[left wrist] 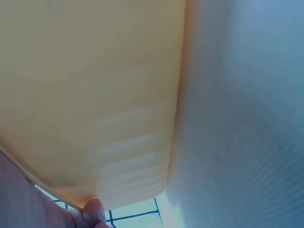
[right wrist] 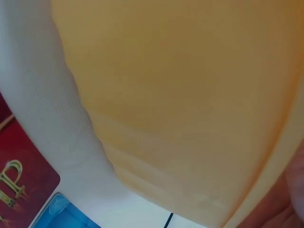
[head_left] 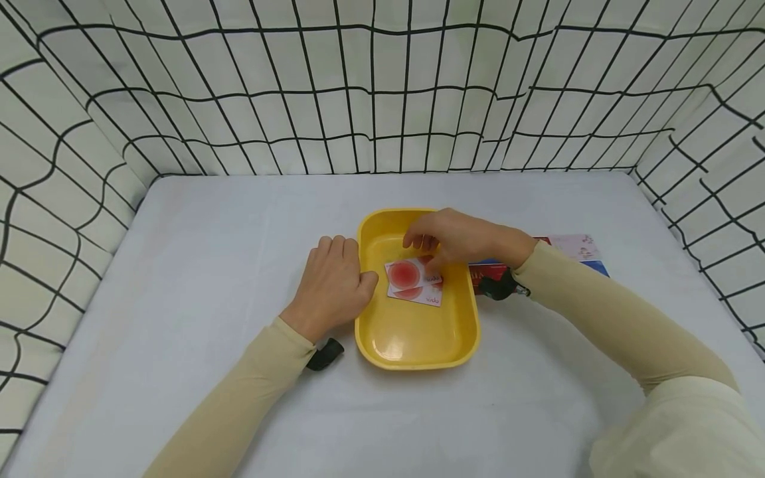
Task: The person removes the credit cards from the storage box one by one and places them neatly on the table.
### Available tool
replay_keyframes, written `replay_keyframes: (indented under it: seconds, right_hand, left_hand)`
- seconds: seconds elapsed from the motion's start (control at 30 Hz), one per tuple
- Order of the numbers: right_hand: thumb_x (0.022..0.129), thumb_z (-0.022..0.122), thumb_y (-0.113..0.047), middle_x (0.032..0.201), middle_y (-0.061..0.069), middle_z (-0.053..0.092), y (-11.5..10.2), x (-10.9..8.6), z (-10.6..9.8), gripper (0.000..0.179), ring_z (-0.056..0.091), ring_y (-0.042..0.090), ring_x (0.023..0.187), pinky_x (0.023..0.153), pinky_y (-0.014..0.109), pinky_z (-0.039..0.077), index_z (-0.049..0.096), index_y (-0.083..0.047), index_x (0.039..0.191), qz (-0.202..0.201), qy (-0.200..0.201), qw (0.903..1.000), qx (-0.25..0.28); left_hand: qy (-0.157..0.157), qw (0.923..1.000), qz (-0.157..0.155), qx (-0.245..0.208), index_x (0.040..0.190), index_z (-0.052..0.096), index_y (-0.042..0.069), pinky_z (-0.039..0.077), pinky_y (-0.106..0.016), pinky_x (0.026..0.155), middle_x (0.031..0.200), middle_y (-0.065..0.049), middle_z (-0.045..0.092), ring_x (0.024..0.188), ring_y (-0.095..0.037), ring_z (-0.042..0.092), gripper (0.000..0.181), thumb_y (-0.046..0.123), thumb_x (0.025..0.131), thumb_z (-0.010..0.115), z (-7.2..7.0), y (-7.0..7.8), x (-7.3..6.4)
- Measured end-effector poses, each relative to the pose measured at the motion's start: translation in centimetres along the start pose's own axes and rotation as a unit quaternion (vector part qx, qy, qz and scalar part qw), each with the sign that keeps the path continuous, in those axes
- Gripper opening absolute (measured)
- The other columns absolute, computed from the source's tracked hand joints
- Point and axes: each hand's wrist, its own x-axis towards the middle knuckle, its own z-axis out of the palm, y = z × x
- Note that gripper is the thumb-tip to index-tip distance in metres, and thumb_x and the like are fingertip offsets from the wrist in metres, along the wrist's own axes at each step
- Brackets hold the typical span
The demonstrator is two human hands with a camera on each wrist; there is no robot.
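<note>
My left hand (head_left: 330, 284) grips the left rim of a yellow plastic tray (head_left: 412, 338), its thumb over the edge. In the left wrist view a fingertip (left wrist: 93, 212) shows against the tray's outer wall. Two white cards with red circles overlap inside the tray: an upper card (head_left: 404, 273) and a lower card (head_left: 425, 298). Reaching in over the right rim, my right hand (head_left: 460, 236) hovers with bent fingers apart from the thumb. The thumb tip overlaps the right end of the upper card. In the right wrist view, the tray wall hides most of this hand.
Right of the tray lie several more cards, partly under the right forearm: a red card (right wrist: 23, 183) with gold letters, a blue card (right wrist: 66, 213) and a pink card (head_left: 576, 247). A black wire grid (head_left: 370, 93) encloses the white table (head_left: 239, 219) on the back and sides.
</note>
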Motion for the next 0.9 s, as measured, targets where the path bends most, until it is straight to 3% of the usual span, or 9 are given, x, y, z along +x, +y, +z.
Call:
replay_keyframes:
  seconds: [0.67,0.9]
  right_hand:
    - [0.084,0.085,-0.02,0.109,0.002,0.065,-0.5,1.2,0.2,0.05,0.058,0.02,0.099,0.088,0.03,0.054,0.065,-0.018,0.129,0.02,-0.082,0.9951,-0.051]
    - [0.082,0.087,-0.022,0.107,0.002,0.064,-0.1,1.6,0.5,0.05,0.057,0.019,0.096,0.087,0.029,0.052,0.066,-0.018,0.128,0.007,-0.086,0.9937,-0.072]
  left_hand:
    - [-0.004,1.0,-0.003,-0.004,0.088,0.049,0.001,0.028,-0.035,0.073,0.081,-0.011,0.043,0.083,-0.028,0.038,0.023,0.024,0.089,0.051,-0.1,0.0,0.1]
    - [-0.005,1.0,-0.004,-0.003,0.088,0.049,0.001,0.029,-0.035,0.073,0.081,-0.012,0.043,0.083,-0.029,0.039,0.023,0.024,0.089,0.051,-0.1,0.0,0.1]
